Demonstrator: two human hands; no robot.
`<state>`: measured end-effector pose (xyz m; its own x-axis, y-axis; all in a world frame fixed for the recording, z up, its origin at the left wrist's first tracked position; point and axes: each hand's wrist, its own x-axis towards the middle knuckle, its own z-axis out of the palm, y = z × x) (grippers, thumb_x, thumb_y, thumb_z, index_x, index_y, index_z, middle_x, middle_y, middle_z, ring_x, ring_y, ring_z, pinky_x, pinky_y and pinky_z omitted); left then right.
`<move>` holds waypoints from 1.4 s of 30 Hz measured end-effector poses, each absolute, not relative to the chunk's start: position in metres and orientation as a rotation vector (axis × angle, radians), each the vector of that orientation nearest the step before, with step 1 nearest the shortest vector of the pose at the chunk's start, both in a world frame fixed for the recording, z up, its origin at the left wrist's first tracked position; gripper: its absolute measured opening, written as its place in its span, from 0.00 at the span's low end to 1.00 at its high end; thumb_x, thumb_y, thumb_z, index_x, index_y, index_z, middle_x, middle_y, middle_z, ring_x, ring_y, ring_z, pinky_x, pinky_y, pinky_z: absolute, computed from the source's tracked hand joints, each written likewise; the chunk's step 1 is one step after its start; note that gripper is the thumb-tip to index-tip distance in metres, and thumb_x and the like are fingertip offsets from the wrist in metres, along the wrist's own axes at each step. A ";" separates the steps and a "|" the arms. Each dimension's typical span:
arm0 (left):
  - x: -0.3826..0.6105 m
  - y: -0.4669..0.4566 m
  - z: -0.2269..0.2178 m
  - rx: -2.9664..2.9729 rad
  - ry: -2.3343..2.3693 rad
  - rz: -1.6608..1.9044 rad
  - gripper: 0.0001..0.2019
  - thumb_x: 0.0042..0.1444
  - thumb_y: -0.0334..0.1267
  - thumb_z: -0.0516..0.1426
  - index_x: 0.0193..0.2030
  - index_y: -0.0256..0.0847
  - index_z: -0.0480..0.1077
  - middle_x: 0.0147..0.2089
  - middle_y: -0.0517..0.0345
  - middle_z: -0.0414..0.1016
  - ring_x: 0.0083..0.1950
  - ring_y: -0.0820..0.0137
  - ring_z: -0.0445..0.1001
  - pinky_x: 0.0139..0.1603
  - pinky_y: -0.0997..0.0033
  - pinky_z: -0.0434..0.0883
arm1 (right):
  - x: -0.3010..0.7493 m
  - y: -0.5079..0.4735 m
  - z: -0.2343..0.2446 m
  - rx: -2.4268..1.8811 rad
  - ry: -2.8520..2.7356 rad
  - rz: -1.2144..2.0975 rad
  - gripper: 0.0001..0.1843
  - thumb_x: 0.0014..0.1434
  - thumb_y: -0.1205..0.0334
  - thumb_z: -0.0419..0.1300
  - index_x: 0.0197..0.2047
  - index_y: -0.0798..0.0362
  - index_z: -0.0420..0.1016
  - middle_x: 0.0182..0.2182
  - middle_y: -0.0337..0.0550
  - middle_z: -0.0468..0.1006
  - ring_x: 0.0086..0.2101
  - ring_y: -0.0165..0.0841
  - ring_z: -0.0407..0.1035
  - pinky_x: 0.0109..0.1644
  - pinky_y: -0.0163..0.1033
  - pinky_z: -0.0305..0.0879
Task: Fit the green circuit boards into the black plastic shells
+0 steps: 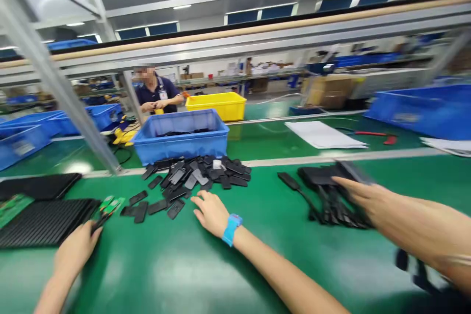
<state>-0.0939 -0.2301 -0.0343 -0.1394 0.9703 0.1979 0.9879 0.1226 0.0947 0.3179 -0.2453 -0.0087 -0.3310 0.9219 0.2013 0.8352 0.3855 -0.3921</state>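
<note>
My left hand [75,250] is closed at the edge of a black ribbed tray [40,223]. Its fingers pinch a small dark piece, too blurred to name, beside small green circuit boards [112,204]. My right hand [211,212], below a blue wristband [232,229], has its fingers apart and slightly bent, with nothing in them. It hovers or rests at the near edge of a pile of black plastic casings [198,174]; contact cannot be made out. Several loose casings [141,212] lie between the two hands.
At the right, a co-worker's blurred hand [382,206] is over black cabled parts [331,196]. Behind the pile stands a blue bin [180,144], with a yellow bin [217,108] farther back. White sheets [324,135] lie right of centre. Across the table, another person [158,93] works.
</note>
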 end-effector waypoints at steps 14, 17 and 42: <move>0.015 -0.236 0.036 -2.730 -2.057 -1.217 0.18 0.59 0.48 0.52 0.48 0.38 0.72 0.36 0.54 0.78 0.35 0.67 0.76 0.36 0.72 0.71 | 0.272 -0.257 -0.034 -0.826 -1.263 1.691 0.30 0.55 0.42 0.61 0.56 0.49 0.67 0.51 0.52 0.74 0.49 0.41 0.71 0.54 0.50 0.65; 0.049 -0.199 0.032 -3.020 -1.811 -0.713 0.15 0.60 0.44 0.53 0.49 0.43 0.74 0.41 0.55 0.79 0.41 0.66 0.77 0.42 0.71 0.71 | 0.277 -0.249 -0.026 -0.730 -0.945 1.747 0.30 0.52 0.40 0.63 0.52 0.48 0.65 0.49 0.50 0.75 0.44 0.38 0.73 0.47 0.46 0.69; 0.096 -0.174 -0.003 -2.826 -1.853 -1.519 0.19 0.49 0.38 0.63 0.47 0.42 0.65 0.45 0.55 0.72 0.45 0.65 0.72 0.43 0.68 0.69 | 0.309 -0.213 0.011 -1.221 -1.571 0.738 0.19 0.63 0.51 0.51 0.45 0.51 0.78 0.32 0.42 0.70 0.31 0.33 0.66 0.35 0.38 0.63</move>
<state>0.0964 -0.1738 -0.0033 0.2281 0.9228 0.3104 0.4853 -0.3841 0.7855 0.3086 -0.2133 0.0115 -0.0191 0.9452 0.3259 0.3525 0.3114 -0.8825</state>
